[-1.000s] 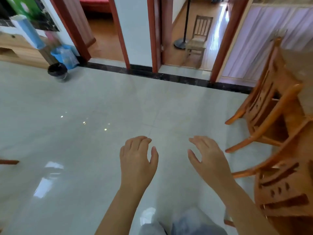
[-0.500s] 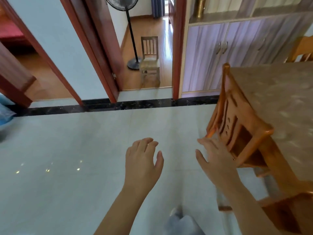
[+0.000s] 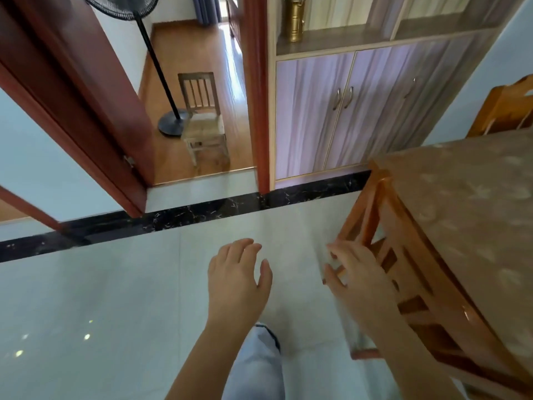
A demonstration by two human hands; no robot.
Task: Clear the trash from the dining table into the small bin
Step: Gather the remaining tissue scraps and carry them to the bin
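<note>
The dining table (image 3: 473, 215), covered with a brown patterned cloth, fills the right side of the view; the part I see carries no trash. My left hand (image 3: 235, 280) hangs over the pale floor tiles, empty, fingers loosely apart. My right hand (image 3: 357, 274) is also empty with fingers spread, right in front of the back of an orange wooden chair (image 3: 403, 284) pushed in at the table's near edge. The small bin is out of view.
A lilac two-door cabinet (image 3: 331, 111) stands against the far wall beside an open doorway with a small wooden chair (image 3: 203, 122) and a standing fan (image 3: 157, 67). A second orange chair (image 3: 504, 111) is behind the table. My trouser leg (image 3: 256, 368) shows below.
My view has swung right: the black bin and blue bag at far left have left the frame and the table has come in. Both hands stay empty; the right one is now by the chair back.
</note>
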